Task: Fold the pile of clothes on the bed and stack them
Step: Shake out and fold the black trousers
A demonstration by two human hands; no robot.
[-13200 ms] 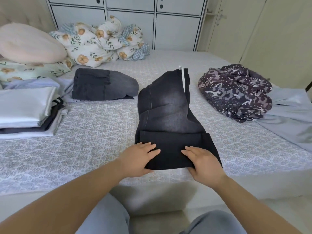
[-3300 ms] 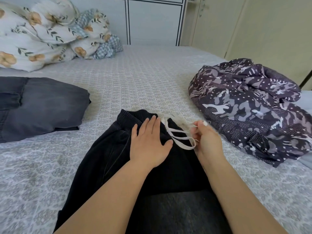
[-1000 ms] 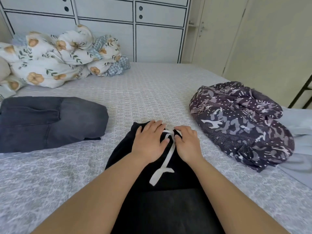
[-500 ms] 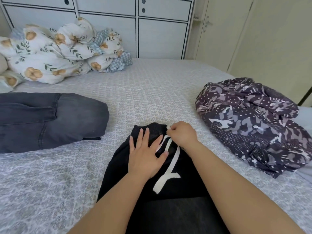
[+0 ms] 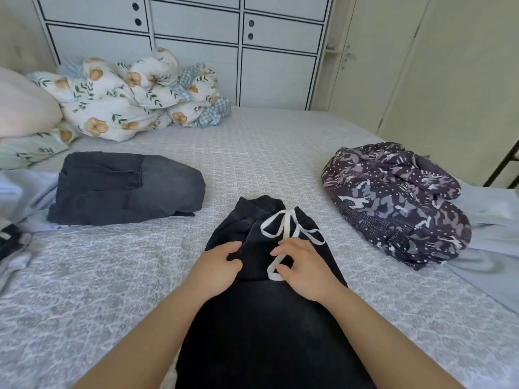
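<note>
Black drawstring trousers (image 5: 264, 318) lie lengthwise on the bed (image 5: 112, 276), waistband at the far end, and serve here as the landmark. Their white drawstring (image 5: 283, 228) is looped in a loose bow just below the waistband, one tail trailing down toward the person. The left hand (image 5: 217, 272) rests on the trousers' left part, fingers curled and pinching a fold of the black fabric. The right hand (image 5: 304, 269) sits on the right part, thumb and fingers curved round the drawstring's lower tail. Left of the trousers, apart from them, lies a folded pair of dark grey jeans (image 5: 123, 189). Right of the trousers is a crumpled purple patterned garment (image 5: 398, 203), lying on a pale blue cloth (image 5: 488, 248). Beyond the jeans, a bunched floral duvet (image 5: 126, 102) sits near the white cabinet (image 5: 196, 37).
</note>
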